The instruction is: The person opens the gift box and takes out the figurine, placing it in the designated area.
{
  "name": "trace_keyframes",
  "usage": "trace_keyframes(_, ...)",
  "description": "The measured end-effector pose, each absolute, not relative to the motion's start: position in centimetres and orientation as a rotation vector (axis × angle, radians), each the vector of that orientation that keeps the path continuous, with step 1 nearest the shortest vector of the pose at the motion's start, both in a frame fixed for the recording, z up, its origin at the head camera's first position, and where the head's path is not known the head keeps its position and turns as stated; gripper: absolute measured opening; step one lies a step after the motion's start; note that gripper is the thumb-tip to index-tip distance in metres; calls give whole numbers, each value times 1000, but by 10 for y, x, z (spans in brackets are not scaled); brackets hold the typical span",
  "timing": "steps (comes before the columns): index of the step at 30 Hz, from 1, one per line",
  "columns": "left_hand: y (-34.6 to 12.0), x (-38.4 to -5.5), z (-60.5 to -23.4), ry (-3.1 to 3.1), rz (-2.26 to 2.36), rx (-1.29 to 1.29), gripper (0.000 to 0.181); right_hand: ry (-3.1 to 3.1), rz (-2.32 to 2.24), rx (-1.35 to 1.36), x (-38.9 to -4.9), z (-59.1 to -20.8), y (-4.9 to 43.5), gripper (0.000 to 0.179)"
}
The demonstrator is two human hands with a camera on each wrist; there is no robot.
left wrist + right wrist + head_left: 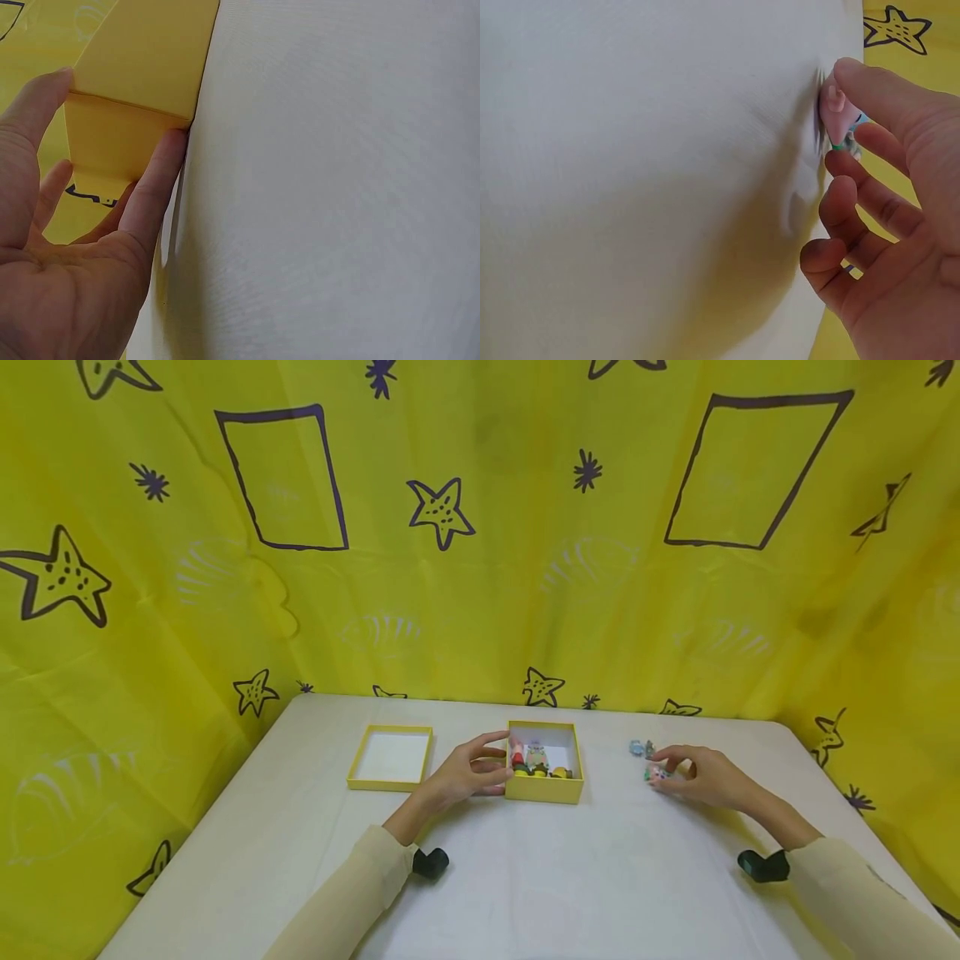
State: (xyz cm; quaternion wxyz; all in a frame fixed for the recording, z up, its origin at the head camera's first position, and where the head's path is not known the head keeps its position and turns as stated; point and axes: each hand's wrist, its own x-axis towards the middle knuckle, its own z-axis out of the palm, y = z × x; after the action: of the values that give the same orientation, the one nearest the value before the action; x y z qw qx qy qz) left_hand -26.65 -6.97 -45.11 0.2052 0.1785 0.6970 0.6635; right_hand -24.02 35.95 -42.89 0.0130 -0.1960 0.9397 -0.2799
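A yellow box with a white inside stands at the middle of the table. In it lie several small figurines, coloured red, green, yellow and brown. My left hand rests against the box's left side, its fingers fairly straight; in the left wrist view the thumb touches the upper edge and a lower finger the bottom corner. My right hand pinches a small pink figurine between thumb and forefinger, low at the tabletop. Its other fingers curl loosely. Most of the figurine's shape is hidden by the fingers.
A yellow-rimmed box lid with a white inside lies left of the box. Just behind the right hand sit a small light-blue figurine and a greyish one. A yellow patterned curtain hangs around the white table.
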Motion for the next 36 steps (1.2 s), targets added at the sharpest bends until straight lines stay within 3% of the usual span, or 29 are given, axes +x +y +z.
trace_keyframes(16,-70,-265,-452,1970,1839,490,71,2882,-775,-641,-240,-416,365,54)
trace_keyframes(36,-70,-267,-453,1942,1860,538,73,2874,-729,-695,-242,-395,361,55)
